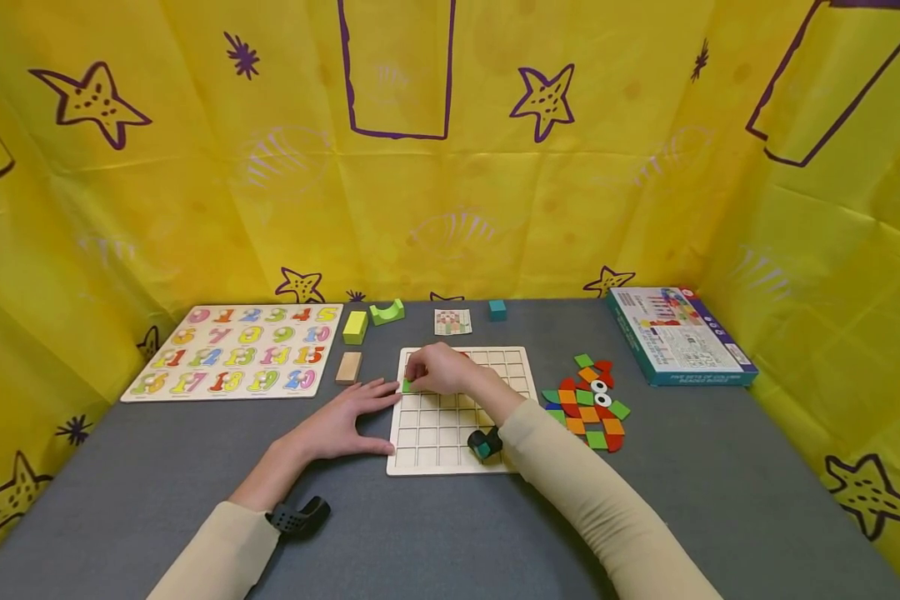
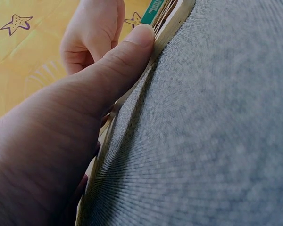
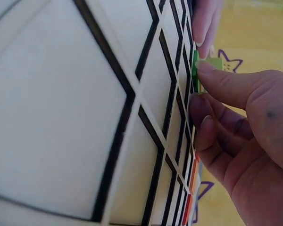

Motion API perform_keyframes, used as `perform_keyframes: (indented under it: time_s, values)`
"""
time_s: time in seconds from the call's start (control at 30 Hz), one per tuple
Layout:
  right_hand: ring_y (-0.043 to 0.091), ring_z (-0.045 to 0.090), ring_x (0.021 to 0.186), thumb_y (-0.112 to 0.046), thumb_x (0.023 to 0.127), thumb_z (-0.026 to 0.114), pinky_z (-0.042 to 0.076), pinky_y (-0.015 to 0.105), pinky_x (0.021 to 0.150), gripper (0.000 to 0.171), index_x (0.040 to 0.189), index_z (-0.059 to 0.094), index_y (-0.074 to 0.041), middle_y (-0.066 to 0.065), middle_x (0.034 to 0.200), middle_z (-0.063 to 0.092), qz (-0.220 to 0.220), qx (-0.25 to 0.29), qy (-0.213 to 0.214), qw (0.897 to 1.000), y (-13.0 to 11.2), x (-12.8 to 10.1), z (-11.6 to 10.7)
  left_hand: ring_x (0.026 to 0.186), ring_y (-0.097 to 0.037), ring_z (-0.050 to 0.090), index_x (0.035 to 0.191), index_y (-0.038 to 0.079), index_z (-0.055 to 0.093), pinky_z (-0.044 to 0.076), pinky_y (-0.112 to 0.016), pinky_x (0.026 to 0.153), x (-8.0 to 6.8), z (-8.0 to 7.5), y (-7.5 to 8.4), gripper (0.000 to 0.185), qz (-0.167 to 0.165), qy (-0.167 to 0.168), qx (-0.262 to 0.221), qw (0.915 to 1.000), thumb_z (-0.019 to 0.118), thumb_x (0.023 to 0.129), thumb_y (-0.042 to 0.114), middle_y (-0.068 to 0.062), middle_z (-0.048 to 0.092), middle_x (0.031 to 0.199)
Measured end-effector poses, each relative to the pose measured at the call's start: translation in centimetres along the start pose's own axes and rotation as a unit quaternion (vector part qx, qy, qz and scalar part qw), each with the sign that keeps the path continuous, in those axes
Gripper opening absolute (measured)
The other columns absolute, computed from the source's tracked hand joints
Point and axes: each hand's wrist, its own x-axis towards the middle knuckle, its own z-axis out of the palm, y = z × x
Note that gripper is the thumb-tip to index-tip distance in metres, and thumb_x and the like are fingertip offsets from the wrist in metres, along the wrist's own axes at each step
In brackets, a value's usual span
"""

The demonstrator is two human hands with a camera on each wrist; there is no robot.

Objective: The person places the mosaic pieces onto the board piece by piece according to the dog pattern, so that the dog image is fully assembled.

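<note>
- Head view: right hand [image 1: 438, 369] over the upper-left part of the grid board [image 1: 495, 467], fingers curled, pinching a green tile [image 1: 407, 386] at the board's left edge, just beyond the tips of the left hand [image 1: 341, 425].
- Right wrist view: thumb above and fingertips [image 3: 208, 127] below the green tile [image 3: 195, 70], tile standing on edge rather than flat against the grid board [image 3: 61, 108].
- Left hand flat on the grey table [image 1: 450, 533], fingers straight and slightly spread, thumb tip [image 2: 141, 35] pressed against the board's rim [image 2: 172, 23].
- Risk of the tile catching on a raised grid line: held tilted, likely to wedge across two squares instead of dropping into one.
- Risk of a slip from the pinch: only a small face under the fingertips, so a sideways push could flip the tile onto the table beside the left fingertips.
- Risk of the board sliding: bracing by thumb and fingertips only, from the left; a push from the right hand towards the far side meets little resistance.
- Risk from the right forearm: sleeve lying across the board's lower right, near the loose pile of coloured tiles [image 1: 588, 404] to the outside of the right wrist; a swing of the arm could scatter them.
- Whether the square under the tile is free: cannot tell, hidden by the fingers.
</note>
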Motion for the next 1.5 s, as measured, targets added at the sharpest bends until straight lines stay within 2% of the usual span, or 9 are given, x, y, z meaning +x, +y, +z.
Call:
perform_keyframes:
  time_s: [0.27,0.43,0.63,0.8,1.07,1.5]
  values:
    - [0.012,0.057,0.078,-0.013,0.095,0.073,0.048,0.025,0.071,0.008,0.102,0.074,-0.011,-0.004,0.083,0.064,0.009,0.023,0.01,1.0,0.2,-0.7,-0.5,0.15,-0.035,0.023,0.15,0.011,0.05,0.013,-0.057,0.12,0.1,0.1,0.0,0.089,0.005,-0.003,0.005,1.0,0.075,0.082,0.062,-0.007,0.037,0.16]
    - [0.017,0.056,0.079,-0.013,0.095,0.073,0.047,0.028,0.071,0.011,0.105,0.073,-0.008,-0.001,0.085,0.062,0.013,0.037,0.021,0.999,0.7,-1.9,-1.7,0.15,-0.036,0.023,0.151,0.012,0.05,0.012,-0.058,0.12,0.1,0.1,0.1,0.09,-0.005,-0.003,0.002,1.0,0.074,0.082,0.065,-0.006,0.037,0.16]
    - [0.017,0.058,0.085,-0.014,0.096,0.072,0.05,0.029,0.078,0.016,0.11,0.071,-0.007,-0.001,0.091,0.063,0.013,0.037,0.029,0.999,2.1,-3.6,-3.7,0.149,-0.037,0.023,0.151,0.011,0.05,0.012,-0.059,0.119,0.1,0.0,0.0,0.09,-0.003,-0.001,0.005,1.0,0.074,0.082,0.065,-0.008,0.037,0.16]
    - [0.019,0.059,0.086,-0.011,0.096,0.071,0.052,0.033,0.08,0.02,0.113,0.07,-0.001,0.002,0.094,0.065,0.02,0.057,0.036,0.997,3.4,-5.4,-5.5,0.15,-0.037,0.022,0.15,0.01,0.05,0.011,-0.058,0.12,0.1,-0.1,0.0,0.09,-0.001,-0.003,0.001,1.0,0.075,0.082,0.063,-0.007,0.037,0.16]
    - [0.021,0.063,0.095,-0.013,0.097,0.07,0.054,0.036,0.084,0.026,0.12,0.068,0.0,0.004,0.104,0.067,0.058,0.064,0.056,0.995,5.2,-8.6,-7.8,0.15,-0.036,0.022,0.151,0.01,0.05,0.011,-0.057,0.12,0.1,-0.1,0.0,0.091,0.002,-0.003,0.003,1.0,0.075,0.082,0.063,-0.007,0.036,0.16]
    - [0.024,0.061,0.093,-0.013,0.096,0.071,0.054,0.041,0.087,0.026,0.119,0.068,-0.001,0.006,0.103,0.066,0.094,0.06,0.084,0.99,8.3,-14.2,-9.2,0.15,-0.037,0.022,0.151,0.01,0.049,0.011,-0.058,0.12,0.2,0.0,0.1,0.092,-0.003,-0.003,0.0,1.0,0.074,0.081,0.066,-0.008,0.036,0.16]
